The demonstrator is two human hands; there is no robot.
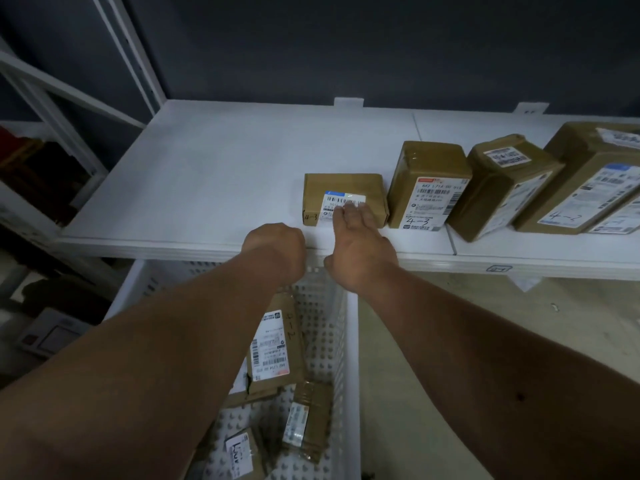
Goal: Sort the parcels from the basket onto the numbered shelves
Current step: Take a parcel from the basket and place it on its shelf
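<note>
one flat parcel [344, 199] marked 4-3 on the white shelf [207, 174], just beside its 4-3 neighbour [427, 185], right hand [360, 244] fingers straight and touching its front edge. best nudged back square, label outward. left hand [273, 249] curled, seemingly empty though fingertips hidden; more parcels down in the basket [349, 341], shelf tag unreadable.
</note>
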